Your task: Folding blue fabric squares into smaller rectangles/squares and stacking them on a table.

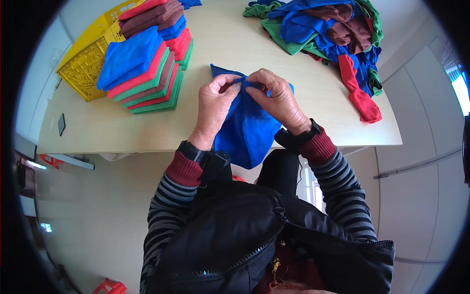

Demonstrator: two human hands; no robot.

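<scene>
Pinching a blue fabric piece (249,127) at twelve o'clock with close-set fingertips of left hand (215,105) and right hand (279,98), letting it hang past the pale, smooth table (208,34)'s near edge. Facing multicoloured folded cloth stacks (129,54) at eleven o'clock, a loose multicoloured fabric heap (298,32) at one.

A pale table (196,44) bears folded cloths (147,81) and a cloth heap (318,29).

Bright, soft light; glare (460,93) far right; edges bowed, corners black.

A creased blue cloth (249,130) is held pinched near its top, its lower end hung past the table (161,128).
</scene>
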